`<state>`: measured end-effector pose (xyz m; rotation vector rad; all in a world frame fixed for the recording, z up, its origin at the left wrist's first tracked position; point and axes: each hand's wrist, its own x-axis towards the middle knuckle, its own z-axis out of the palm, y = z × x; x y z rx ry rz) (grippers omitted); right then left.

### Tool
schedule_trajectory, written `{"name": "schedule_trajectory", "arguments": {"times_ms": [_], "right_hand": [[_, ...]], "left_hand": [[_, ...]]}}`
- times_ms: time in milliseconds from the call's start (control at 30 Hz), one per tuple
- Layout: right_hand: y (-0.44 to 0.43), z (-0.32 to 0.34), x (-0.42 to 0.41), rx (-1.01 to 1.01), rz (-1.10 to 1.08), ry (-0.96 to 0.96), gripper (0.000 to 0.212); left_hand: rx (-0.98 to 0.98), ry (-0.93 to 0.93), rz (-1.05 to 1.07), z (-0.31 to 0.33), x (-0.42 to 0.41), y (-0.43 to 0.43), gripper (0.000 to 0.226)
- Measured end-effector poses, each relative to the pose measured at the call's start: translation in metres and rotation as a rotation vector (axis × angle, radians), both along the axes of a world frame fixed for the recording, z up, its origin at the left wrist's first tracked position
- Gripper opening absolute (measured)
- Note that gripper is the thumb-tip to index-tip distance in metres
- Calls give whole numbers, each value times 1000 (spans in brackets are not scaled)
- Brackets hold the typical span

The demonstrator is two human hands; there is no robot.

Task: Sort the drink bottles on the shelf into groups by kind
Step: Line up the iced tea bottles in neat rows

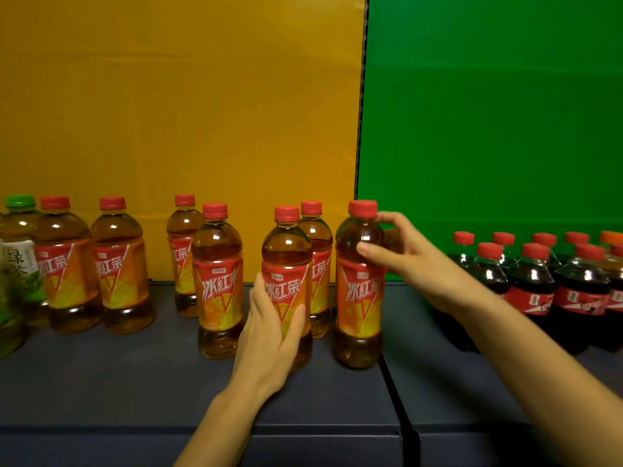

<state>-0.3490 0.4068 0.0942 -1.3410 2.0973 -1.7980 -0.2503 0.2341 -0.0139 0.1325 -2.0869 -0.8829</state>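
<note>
Several red-capped iced tea bottles with red and orange labels stand along the dark shelf (101,375). My left hand (269,335) wraps the lower body of one iced tea bottle (286,251) in the front middle. My right hand (401,254) grips the shoulder of another iced tea bottle (359,298) just to its right. Both bottles stand upright on the shelf. At the far left stand green tea bottles (18,264) with green caps. Dark cola bottles (532,281) with red caps are grouped at the right.
A yellow back panel (168,96) lies behind the tea bottles and a green panel (488,112) behind the colas. A seam (392,392) splits the shelf into two boards. An orange-capped bottle (612,237) shows at the far right edge.
</note>
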Motion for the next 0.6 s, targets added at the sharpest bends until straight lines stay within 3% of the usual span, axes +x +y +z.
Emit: {"name": "schedule_trajectory", "arguments": {"times_ms": [300,467,600], "right_hand": [[-3,-36,9,-118,-88,49,54],[-7,-79,12,-35,-65,63,90],[-11,-92,12,-48,-64,-19,75]], "left_hand": [[50,-3,-129,-1,0,2,74],[-13,7,11,-2,-3,9,85],[-6,12,19,-1,-6,12,85]]}}
